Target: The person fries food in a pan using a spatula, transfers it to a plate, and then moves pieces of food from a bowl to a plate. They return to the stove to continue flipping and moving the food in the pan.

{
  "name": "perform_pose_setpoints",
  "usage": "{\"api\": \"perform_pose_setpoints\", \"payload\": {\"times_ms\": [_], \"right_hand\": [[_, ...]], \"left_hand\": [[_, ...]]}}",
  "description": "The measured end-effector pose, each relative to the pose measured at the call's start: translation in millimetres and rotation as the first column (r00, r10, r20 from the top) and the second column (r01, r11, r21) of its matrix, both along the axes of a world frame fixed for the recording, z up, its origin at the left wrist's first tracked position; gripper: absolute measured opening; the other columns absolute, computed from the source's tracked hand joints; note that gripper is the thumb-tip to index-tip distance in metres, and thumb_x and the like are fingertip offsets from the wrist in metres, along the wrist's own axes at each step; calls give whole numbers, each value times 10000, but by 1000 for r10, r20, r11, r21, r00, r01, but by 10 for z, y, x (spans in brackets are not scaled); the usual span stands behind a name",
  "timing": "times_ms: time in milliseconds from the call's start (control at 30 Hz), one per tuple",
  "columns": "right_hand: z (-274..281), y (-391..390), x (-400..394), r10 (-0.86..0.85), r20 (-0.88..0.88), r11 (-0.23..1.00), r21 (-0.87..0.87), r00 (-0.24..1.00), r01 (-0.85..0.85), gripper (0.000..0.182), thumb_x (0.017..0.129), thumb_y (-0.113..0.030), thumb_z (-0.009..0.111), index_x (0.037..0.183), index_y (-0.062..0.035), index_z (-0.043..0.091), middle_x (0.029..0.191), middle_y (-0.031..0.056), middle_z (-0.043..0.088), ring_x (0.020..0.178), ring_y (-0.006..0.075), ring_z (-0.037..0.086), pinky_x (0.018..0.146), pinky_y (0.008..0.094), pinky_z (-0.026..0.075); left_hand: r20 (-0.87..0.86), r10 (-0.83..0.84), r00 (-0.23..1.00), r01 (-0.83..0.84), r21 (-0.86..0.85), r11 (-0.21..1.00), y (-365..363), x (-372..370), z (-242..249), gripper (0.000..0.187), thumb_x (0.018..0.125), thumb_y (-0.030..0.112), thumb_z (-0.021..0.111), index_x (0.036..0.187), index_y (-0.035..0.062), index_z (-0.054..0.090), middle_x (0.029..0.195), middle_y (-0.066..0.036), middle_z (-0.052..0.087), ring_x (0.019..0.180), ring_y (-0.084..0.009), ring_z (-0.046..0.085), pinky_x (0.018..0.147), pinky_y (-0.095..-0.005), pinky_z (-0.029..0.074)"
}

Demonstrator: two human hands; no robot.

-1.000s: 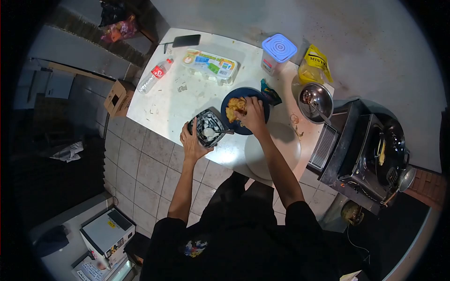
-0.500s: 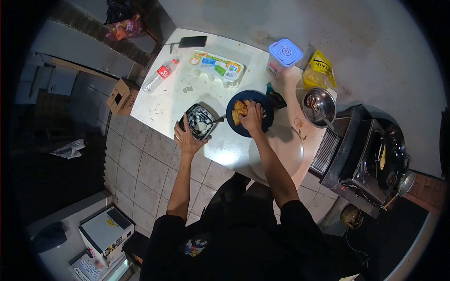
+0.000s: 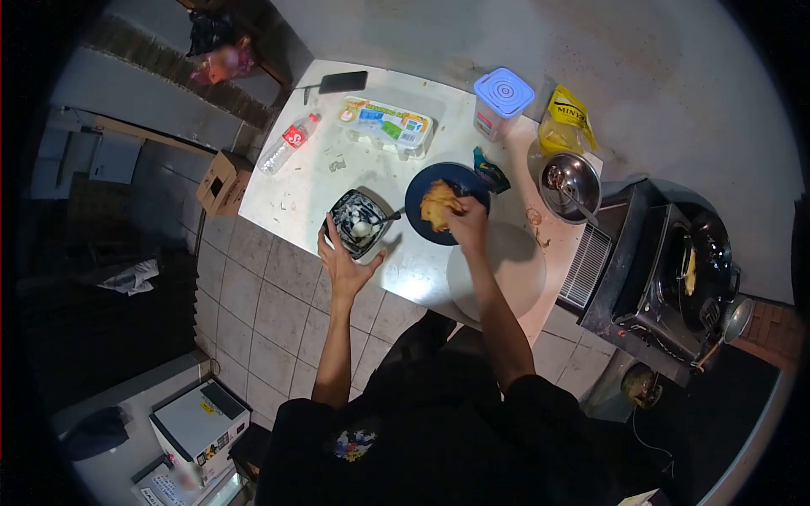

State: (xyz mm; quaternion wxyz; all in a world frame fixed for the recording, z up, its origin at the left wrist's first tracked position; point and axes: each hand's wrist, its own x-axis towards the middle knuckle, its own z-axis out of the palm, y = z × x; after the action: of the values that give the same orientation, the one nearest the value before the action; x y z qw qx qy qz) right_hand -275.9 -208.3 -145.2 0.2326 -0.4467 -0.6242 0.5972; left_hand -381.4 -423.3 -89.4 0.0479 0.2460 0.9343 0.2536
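My left hand (image 3: 343, 263) lies with fingers spread against the near left side of a dark square bowl (image 3: 357, 223). White creamy stuff coats the inside of this bowl, and a spoon handle leans out over its right rim. Over the dark blue plate (image 3: 418, 221), my right hand (image 3: 468, 221) pinches a golden fried food piece (image 3: 440, 205) at its right side. The piece hides what is under it on the plate.
An egg carton (image 3: 386, 126), a bottle (image 3: 290, 144), a phone (image 3: 343, 82) and a blue-lidded tub (image 3: 503, 99) stand farther back. Right are a yellow bag (image 3: 567, 122), a steel bowl (image 3: 570, 187) with a utensil, and a stove with a black pan (image 3: 705, 257). A round pale board (image 3: 498, 278) lies near the front edge.
My right hand has moved slightly right and down, with the fried piece now gripped and lifted. My left thumb has come away from the bowl's near edge.
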Motion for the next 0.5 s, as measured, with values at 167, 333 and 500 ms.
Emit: {"api": "perform_pose_setpoints", "payload": {"times_ms": [167, 333, 500], "right_hand": [[29, 54, 1125, -99, 200, 992, 91, 975, 82, 286, 658, -163, 736, 819, 38, 611, 735, 94, 637, 686, 164, 609, 637, 296, 487], [-398, -119, 1726, -71, 334, 980, 197, 940, 4, 314, 624, -168, 741, 814, 35, 594, 707, 83, 611, 655, 157, 585, 611, 284, 477], [-486, 32, 1769, 116, 517, 806, 450, 848, -384, 504, 657, -258, 751, 1052, 3, 577, 1032, 203, 618, 1013, 346, 571, 911, 480, 403]], "left_hand": [[-14, -124, 992, 124, 213, 969, 239, 165, -22, 1169, 599, 281, 847, 1479, 82, 105, 1313, -285, 299, 1212, -415, 344, 1015, -494, 319], [79, -216, 973, 170, 391, 905, 507, 490, -136, 961, 674, 191, 783, 1443, 26, 231, 1221, -224, 447, 1111, -330, 473, 925, -431, 409], [239, -291, 926, 154, 466, 871, 515, 663, -199, 899, 699, 144, 745, 1441, 40, 248, 1177, -213, 477, 1032, -312, 532, 838, -405, 468]]}}
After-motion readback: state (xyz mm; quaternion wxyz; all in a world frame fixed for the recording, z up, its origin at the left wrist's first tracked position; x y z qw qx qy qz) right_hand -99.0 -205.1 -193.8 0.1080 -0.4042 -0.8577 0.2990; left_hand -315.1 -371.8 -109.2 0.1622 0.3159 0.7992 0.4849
